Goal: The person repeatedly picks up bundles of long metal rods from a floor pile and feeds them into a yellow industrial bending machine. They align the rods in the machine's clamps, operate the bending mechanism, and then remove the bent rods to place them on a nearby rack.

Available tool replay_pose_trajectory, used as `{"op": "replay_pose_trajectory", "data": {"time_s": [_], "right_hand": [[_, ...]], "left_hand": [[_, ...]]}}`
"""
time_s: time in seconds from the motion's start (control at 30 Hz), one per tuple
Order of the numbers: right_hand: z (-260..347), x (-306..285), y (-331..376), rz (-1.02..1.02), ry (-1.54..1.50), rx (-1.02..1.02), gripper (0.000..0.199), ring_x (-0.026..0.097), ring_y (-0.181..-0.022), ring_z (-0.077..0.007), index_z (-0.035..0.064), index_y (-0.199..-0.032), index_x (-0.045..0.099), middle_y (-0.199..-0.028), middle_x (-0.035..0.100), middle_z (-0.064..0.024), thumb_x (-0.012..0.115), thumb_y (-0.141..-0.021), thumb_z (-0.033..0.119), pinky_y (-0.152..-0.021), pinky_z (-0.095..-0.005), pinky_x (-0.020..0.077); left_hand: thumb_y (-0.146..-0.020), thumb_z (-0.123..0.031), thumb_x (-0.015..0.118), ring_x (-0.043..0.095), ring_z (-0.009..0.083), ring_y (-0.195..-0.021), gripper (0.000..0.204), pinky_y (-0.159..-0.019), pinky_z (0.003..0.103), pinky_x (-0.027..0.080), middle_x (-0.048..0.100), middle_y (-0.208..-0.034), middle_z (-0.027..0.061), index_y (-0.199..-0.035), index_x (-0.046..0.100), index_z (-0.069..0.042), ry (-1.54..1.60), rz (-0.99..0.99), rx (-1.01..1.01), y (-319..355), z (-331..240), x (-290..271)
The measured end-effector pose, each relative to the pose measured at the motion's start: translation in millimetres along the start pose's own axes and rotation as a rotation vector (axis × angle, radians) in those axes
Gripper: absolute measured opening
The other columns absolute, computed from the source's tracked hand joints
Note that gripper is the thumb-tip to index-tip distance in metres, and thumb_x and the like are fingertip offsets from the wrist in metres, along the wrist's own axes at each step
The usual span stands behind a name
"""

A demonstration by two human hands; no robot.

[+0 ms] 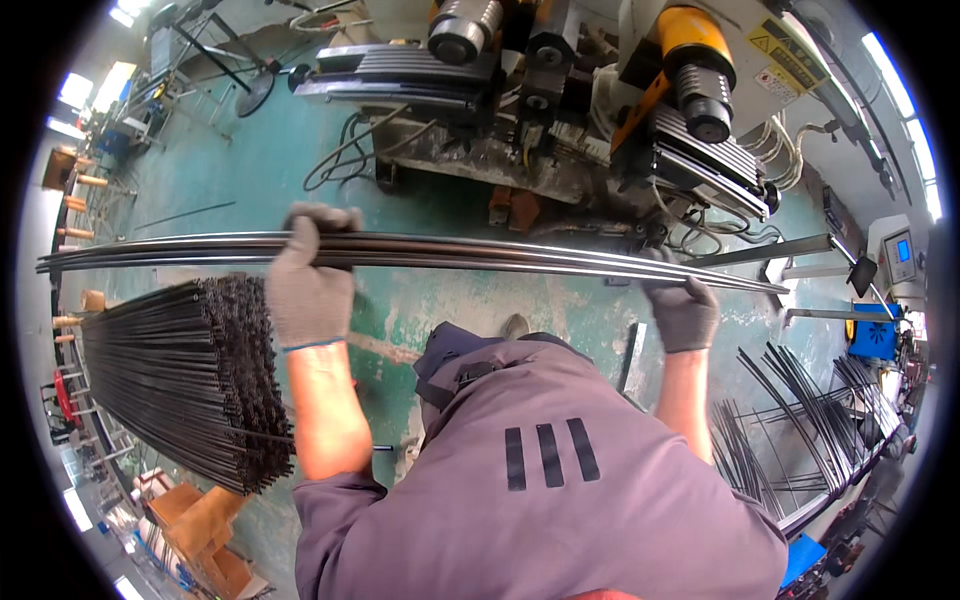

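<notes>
Steel rods, long, thin and dark, several gathered into one flat bundle, are held level across the body above a green-painted concrete floor. The bundle spans almost the whole view and bows only as the lens bends it.

Left hand, in a grey knit glove, is closed around the bundle from above, left of its middle. Right hand, gloved alike, is closed over the rods near their right end. Both grips are full and firm.

Handling judgement: with the hands set wide apart the load sags little; keeping the rods flat, side by side and even at the ends should stop any one sliding out, and the long left overhang needs watching for swing.

Rod stock, a thick sheaf with cut ends showing, lies on a rack just below the left hand. Bent rods lie on a bench at right. Forming machine, with grooved rollers and yellow guards, stands beyond the bundle.
</notes>
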State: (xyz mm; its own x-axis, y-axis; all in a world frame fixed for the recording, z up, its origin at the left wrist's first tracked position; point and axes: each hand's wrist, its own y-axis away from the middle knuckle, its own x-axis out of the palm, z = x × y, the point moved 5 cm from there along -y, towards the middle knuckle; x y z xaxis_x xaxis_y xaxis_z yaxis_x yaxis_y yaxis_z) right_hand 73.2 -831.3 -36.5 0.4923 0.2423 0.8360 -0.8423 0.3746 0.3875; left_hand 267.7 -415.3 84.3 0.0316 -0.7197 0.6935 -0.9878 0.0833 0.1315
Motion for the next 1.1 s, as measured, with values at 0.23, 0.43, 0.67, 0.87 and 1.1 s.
{"op": "replay_pose_trajectory", "data": {"time_s": [0.23, 0.43, 0.67, 0.87, 1.1], "right_hand": [[10.3, -30.5, -50.0, -0.157, 0.207, -0.222, 0.028, 0.062, -0.107, -0.0218, -0.0025, -0.12, 0.057, -0.114, 0.065, -0.013, 0.058, -0.095, 0.009, -0.096, -0.0334, 0.0503], [23.5, -7.2, -65.2, -0.369, 0.099, -0.486, 0.031, 0.062, -0.096, -0.0234, -0.0015, -0.109, 0.06, -0.098, 0.066, -0.0107, 0.059, -0.097, 0.027, -0.091, -0.0351, 0.0515], [-23.2, 79.9, -94.9, -0.525, 0.323, -0.616, 0.037, 0.066, -0.081, -0.0202, 0.0012, -0.099, 0.064, -0.095, 0.068, -0.0094, 0.065, -0.093, 0.038, -0.071, -0.0341, 0.0549], [-79.6, 152.6, -129.6, -0.381, 0.085, -0.484, 0.022, 0.065, -0.08, -0.0216, -0.0006, -0.098, 0.065, -0.094, 0.068, -0.0092, 0.074, -0.086, 0.016, -0.072, -0.0349, 0.0539], [-72.9, 157.6, -187.1, -0.423, -0.001, -0.524, 0.032, 0.063, -0.088, -0.0211, -0.0016, -0.11, 0.063, -0.102, 0.067, -0.0081, 0.073, -0.082, 0.01, -0.08, -0.0333, 0.0504]], "left_hand": [[-0.094, -0.015, 0.058, 0.057, 0.0286, -0.1, 0.027, -0.107, 0.051, 0.04, 0.059, -0.101, 0.0142, -0.113, 0.054, 0.004, 0.053, 0.175, -0.042, -61.2, -15.5, 5.3], [-0.09, -0.018, 0.067, 0.059, 0.0271, -0.1, 0.038, -0.103, 0.047, 0.043, 0.061, -0.104, 0.0119, -0.119, 0.054, 0.003, -0.018, 0.222, 0.124, -154.3, -97.1, -61.4], [-0.098, -0.032, 0.055, 0.061, 0.0254, -0.093, 0.033, -0.09, 0.039, 0.047, 0.063, -0.094, 0.0124, -0.1, 0.059, 0.001, -0.305, -0.033, 0.066, -257.7, -100.0, -84.1], [-0.101, -0.029, 0.051, 0.061, 0.0241, -0.092, 0.036, -0.09, 0.036, 0.049, 0.064, -0.095, 0.0135, -0.098, 0.062, 0.004, -0.333, 0.02, -0.082, -312.8, -65.7, -97.4], [-0.103, -0.03, 0.045, 0.061, 0.027, -0.103, 0.04, -0.1, 0.039, 0.045, 0.065, -0.107, 0.016, -0.109, 0.061, 0.007, -0.247, -0.002, -0.304, -344.8, -6.4, -100.0]]}}
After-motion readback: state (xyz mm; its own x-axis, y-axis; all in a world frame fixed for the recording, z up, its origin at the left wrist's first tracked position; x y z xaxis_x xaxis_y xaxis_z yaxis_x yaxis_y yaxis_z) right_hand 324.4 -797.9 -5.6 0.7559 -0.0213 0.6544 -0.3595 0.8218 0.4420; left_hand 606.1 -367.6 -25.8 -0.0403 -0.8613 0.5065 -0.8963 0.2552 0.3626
